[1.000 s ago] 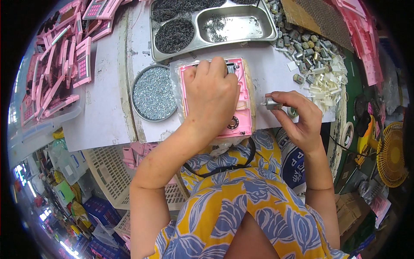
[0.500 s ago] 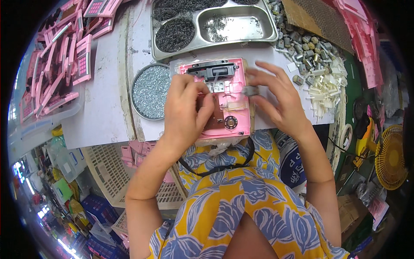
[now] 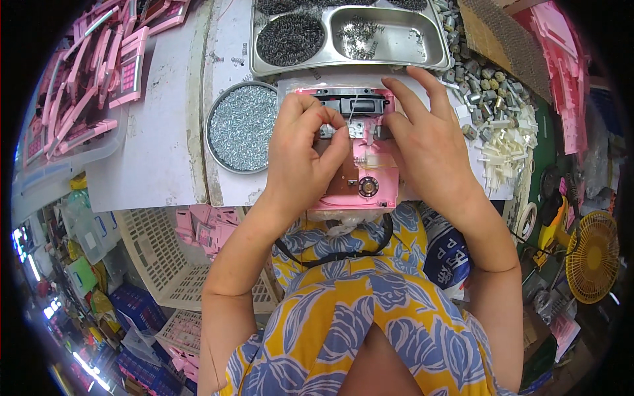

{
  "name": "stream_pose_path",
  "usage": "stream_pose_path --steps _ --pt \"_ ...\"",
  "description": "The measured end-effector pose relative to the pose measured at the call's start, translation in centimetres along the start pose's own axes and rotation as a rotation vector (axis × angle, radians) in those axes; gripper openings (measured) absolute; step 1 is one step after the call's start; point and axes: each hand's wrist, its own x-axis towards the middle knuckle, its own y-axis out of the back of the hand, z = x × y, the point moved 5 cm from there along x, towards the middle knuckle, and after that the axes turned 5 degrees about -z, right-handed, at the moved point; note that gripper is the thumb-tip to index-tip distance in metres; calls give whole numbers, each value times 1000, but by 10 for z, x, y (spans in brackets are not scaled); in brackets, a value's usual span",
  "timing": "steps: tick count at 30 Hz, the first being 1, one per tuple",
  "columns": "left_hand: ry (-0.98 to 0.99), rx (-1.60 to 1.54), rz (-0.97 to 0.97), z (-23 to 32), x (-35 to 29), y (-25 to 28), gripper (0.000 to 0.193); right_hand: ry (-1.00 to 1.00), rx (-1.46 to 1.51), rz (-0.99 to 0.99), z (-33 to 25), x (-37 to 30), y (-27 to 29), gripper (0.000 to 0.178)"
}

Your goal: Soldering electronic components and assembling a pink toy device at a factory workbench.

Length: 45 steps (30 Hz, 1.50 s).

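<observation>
One head-worn fisheye view looks steeply down from above the person's chest onto the near edge of the worktop (image 3: 165, 165). It sits close, facing forward. Straight edges bend near its rim.

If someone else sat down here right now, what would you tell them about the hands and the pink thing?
Left hand: fingers pinched on a small part over the middle of the open pink case, palm resting on it.
Right hand: fingers spread, fingertips pressing the case's right side near the same spot.
The case lies flat on the white table, insides facing up, with a brown board and a round part showing.
Nearby: round tin of small silver parts to its left, metal tray with springs behind it, white plastic pieces to the right.
Done: case open, parts inside.
Left: case not closed.
</observation>
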Motion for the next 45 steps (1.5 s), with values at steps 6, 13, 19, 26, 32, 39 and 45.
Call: stream_pose_path --steps 6,13,19,26,32,39,45 --pt "-87 3 24 7 9 -2 12 86 -153 -116 -6 15 -11 25" --pt "36 -158 -49 -6 10 0 10 78 286 194 0 1 -1 19" --pt "36 -165 -163 2 13 5 17 38 446 223 -2 4 -34 14" --pt "-127 192 -181 7 2 -9 23 -27 580 290 7 -10 -32 12" --pt "-101 105 -199 -3 7 -1 14 -16 574 300 10 -12 -33 13" --pt "-126 114 -227 -4 7 -2 14 6 586 293 8 -9 -33 14" --pt "-231 90 -172 -1 -4 5 18 20 517 265 7 -5 -33 16"
